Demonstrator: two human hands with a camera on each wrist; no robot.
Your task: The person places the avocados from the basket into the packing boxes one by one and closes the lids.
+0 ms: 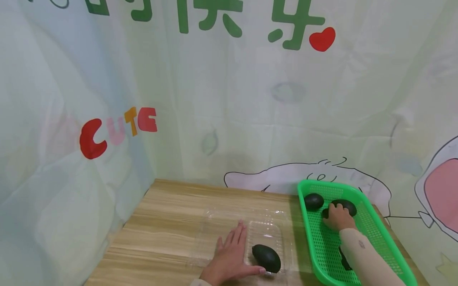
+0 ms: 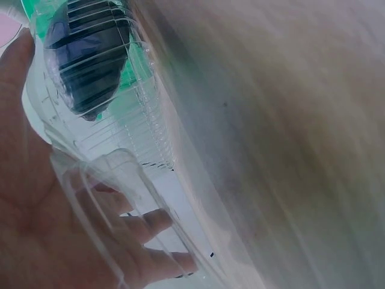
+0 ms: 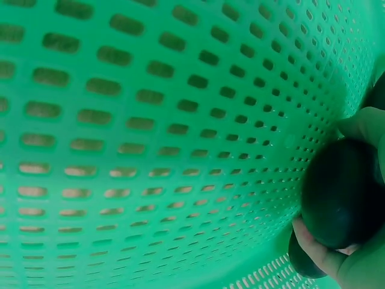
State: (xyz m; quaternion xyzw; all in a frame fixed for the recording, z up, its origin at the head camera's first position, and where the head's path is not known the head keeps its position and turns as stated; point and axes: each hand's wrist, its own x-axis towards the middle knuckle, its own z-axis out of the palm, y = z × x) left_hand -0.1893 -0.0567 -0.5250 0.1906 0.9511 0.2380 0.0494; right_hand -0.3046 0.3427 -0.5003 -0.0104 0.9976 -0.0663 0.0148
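Observation:
A clear plastic clamshell container (image 1: 266, 230) lies opened out on the table, with a dark avocado (image 1: 266, 258) in its ribbed right half. My left hand (image 1: 229, 256) rests across the container's middle, fingers straight and thumb stretched out below the avocado. In the left wrist view, the clear rim (image 2: 129, 159) crosses in front of my fingers. Inside the green basket (image 1: 311, 246), my right hand (image 1: 338, 217) holds an avocado (image 3: 340, 192) between thumb and fingers. Another avocado (image 1: 314, 201) sits in the basket's back left corner.
The basket's raised rim stands close to the right of the container. A small black shape (image 1: 344, 260) shows under my right sleeve. Behind the wooden table (image 1: 143, 238) hangs a printed curtain (image 1: 229, 99), which also covers the left side.

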